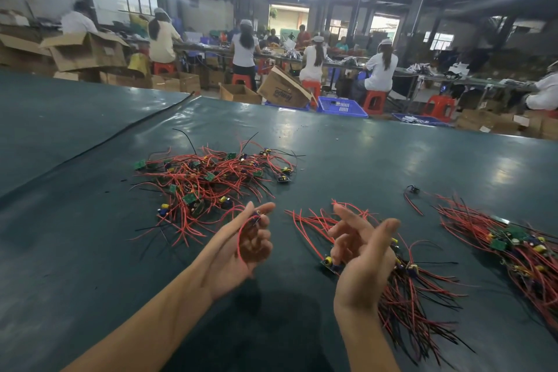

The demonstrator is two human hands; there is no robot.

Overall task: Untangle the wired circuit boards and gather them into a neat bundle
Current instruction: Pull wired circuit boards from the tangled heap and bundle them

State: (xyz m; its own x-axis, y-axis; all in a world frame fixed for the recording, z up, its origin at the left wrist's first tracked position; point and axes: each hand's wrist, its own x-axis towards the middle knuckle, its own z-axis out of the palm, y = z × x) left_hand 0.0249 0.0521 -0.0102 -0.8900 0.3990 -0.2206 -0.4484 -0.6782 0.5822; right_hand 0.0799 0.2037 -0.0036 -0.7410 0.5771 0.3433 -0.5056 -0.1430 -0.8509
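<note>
Small green circuit board on a red wire point(258, 214): pinched between thumb and forefinger of the left hand point(244, 248), palm up, judged lifted clear for sorting. Right hand point(362, 254): fingers spread, nothing held, poised over the gathered red-wired bundle point(404, 290) at four o'clock. Tangled heap of boards and red wires point(211, 181): eleven o'clock, on the dark green table point(392, 160).

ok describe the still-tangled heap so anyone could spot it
On the green table lie three heaps of red-wired boards. The tangled heap is farthest left, beyond the left hand. Its wires sprawl every way; the middle bundle and right bundle lie combed.
</note>
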